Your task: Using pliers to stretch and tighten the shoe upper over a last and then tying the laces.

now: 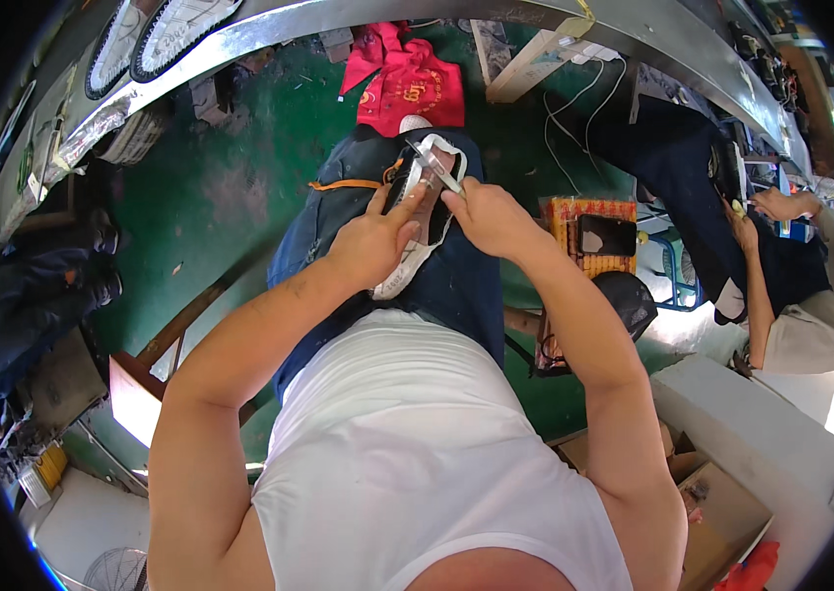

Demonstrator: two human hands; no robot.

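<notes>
Across my lap lies a shoe (392,284) with a white rim and a pinkish inside, one end pointing toward my belly. My left hand (374,239) holds it from the left side, index and middle fingers stretched along its opening and thumb at the inner edge. A slim, shiny metal tool (443,175) is gripped in my right hand (484,217), its metal end reaching over the shoe's far part. The tool's exact kind is unclear, since my fingers cover its near end. An orange strap (343,184) lies on my left thigh.
Beyond my knees a metal bench edge (299,28) curves across, with a pair of shoes (175,34) on it. A red cloth (412,87) lies ahead. At right, a phone (607,236) rests on an orange woven seat (565,219), near a black cap (626,300) and a co-worker's hand (743,229).
</notes>
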